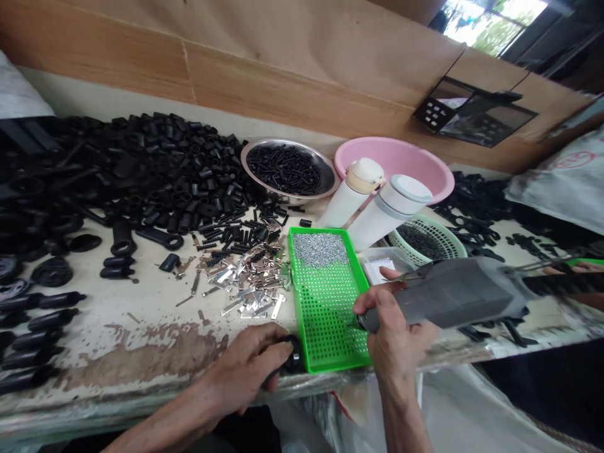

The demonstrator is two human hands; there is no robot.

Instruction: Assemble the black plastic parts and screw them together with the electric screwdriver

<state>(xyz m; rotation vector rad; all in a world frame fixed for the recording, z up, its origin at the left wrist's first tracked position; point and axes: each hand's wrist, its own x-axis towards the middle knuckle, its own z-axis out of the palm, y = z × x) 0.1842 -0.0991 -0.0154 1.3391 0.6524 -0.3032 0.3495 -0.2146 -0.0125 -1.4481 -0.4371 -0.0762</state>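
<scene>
Black plastic part: at the table edge, against the near-left corner of the green perforated tray; left hand curled closed around it.
Grey electric screwdriver: right hand wrapped around its nose; long axis runs rightward, tip points left, near the part.

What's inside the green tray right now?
Silver screws lie heaped at the far end of the green tray; its middle shows bare holes. The right hand and grey power screwdriver cover its near right part.
</scene>
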